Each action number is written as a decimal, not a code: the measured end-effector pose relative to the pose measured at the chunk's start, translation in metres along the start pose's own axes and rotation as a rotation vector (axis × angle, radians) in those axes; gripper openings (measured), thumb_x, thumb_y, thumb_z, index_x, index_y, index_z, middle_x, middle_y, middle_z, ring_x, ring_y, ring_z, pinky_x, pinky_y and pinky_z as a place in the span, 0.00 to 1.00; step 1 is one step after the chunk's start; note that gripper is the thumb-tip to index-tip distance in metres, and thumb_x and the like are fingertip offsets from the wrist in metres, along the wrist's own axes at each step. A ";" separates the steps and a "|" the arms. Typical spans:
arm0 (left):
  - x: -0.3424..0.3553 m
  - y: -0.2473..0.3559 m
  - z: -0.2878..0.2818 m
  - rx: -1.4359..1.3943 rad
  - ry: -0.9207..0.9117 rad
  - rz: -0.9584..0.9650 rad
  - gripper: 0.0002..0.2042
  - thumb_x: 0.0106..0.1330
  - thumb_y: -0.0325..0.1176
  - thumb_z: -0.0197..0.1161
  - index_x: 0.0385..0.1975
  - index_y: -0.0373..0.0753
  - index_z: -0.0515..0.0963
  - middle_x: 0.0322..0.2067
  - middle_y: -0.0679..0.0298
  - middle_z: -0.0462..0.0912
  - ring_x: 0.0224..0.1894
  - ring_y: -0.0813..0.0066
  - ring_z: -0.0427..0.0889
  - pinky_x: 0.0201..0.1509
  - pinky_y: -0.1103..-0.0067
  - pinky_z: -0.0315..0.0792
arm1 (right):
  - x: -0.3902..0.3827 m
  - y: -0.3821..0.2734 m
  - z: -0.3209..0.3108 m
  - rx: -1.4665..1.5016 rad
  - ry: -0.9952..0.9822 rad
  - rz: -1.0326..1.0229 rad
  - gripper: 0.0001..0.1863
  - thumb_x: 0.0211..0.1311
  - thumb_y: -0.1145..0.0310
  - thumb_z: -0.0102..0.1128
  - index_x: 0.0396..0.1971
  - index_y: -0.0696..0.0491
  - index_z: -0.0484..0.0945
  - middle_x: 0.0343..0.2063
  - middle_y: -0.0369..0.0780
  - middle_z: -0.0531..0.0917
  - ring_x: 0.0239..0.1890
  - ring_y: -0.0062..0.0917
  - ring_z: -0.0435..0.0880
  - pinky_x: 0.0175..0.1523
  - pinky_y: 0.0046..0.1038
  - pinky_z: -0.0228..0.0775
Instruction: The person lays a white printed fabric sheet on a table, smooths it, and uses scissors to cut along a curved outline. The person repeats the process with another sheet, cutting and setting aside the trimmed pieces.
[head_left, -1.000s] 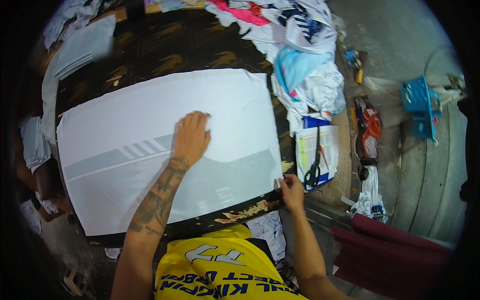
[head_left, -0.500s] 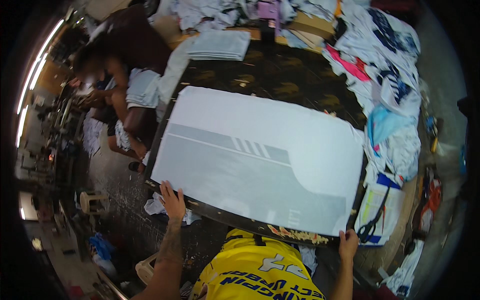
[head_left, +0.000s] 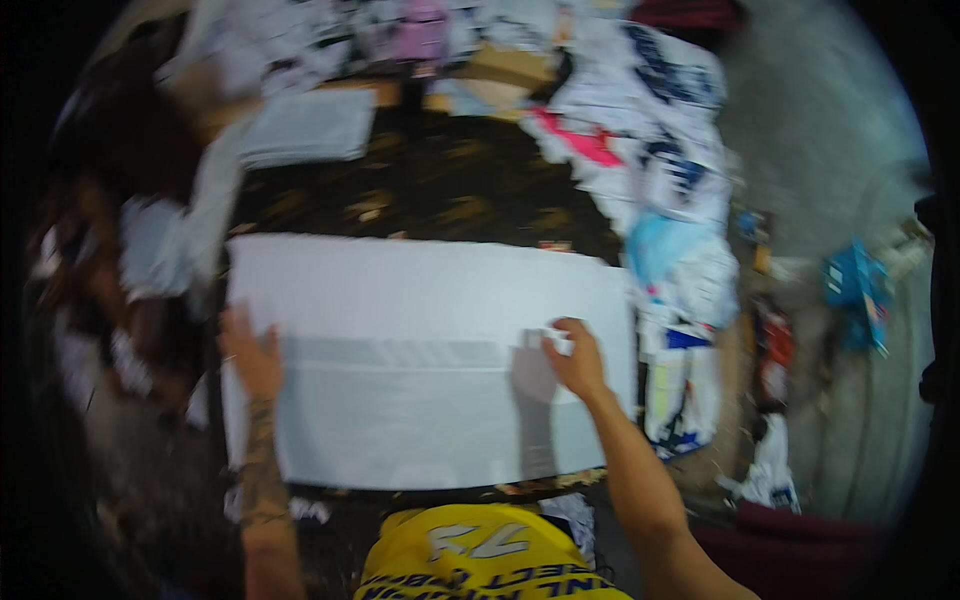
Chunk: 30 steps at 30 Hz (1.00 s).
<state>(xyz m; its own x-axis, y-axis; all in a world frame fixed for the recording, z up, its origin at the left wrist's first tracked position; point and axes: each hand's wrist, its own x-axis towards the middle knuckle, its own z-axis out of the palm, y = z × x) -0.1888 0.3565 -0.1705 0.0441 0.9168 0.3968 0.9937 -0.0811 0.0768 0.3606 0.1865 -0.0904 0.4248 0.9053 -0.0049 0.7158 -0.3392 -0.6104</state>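
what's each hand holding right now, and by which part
Left hand rests on the white sheet's left edge; right hand pinches a small white piece on it; picture blurred.

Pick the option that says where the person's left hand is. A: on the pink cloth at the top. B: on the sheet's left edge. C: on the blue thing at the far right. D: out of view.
B: the left hand lies on the left edge of the white sheet, while the right hand rests farther right on it.
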 end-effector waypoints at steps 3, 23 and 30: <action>0.046 0.004 0.019 -0.013 -0.085 0.046 0.35 0.82 0.54 0.53 0.85 0.52 0.53 0.84 0.54 0.53 0.85 0.50 0.49 0.84 0.44 0.43 | 0.029 0.011 -0.031 -0.021 0.009 -0.029 0.17 0.69 0.60 0.72 0.51 0.52 0.84 0.49 0.46 0.86 0.50 0.43 0.88 0.53 0.42 0.80; -0.057 -0.036 -0.144 0.367 -0.148 -0.069 0.28 0.83 0.52 0.56 0.71 0.38 0.72 0.70 0.45 0.71 0.66 0.37 0.74 0.66 0.46 0.71 | 0.401 0.115 -0.301 -0.760 0.789 0.217 0.09 0.73 0.65 0.61 0.43 0.52 0.87 0.50 0.52 0.85 0.53 0.50 0.86 0.58 0.48 0.77; 0.093 0.144 -0.112 -0.521 0.074 0.027 0.25 0.79 0.31 0.58 0.73 0.33 0.68 0.75 0.50 0.67 0.79 0.50 0.63 0.83 0.58 0.53 | 0.331 -0.028 -0.445 -0.245 0.889 -0.400 0.16 0.74 0.57 0.65 0.42 0.57 0.87 0.35 0.50 0.91 0.39 0.43 0.90 0.48 0.40 0.79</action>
<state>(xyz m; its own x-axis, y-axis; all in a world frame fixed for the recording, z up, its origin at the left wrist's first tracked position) -0.0533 0.3868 -0.0200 0.0431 0.8830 0.4673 0.8089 -0.3054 0.5024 0.7276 0.3821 0.2778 0.3165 0.4787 0.8189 0.9481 -0.1862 -0.2576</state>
